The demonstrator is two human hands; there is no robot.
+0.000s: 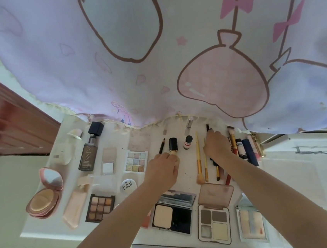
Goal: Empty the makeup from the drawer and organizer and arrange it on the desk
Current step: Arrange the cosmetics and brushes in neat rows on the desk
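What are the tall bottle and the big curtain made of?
The tall bottle looks like smoky glass or clear plastic: you can see through it, and it has a matte dark cap. The curtain looks like thin printed cloth: it folds softly and has a frilly hem.

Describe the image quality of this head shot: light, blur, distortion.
Head view: soft, even daylight, with faint shadows under the left hand and right hand. Wide-angle distortion bends the desk edges and stretches the forearms toward the corners. The printed curtain looks washed out, and the wooden furniture at left is smeared. The central palettes stay fairly sharp.
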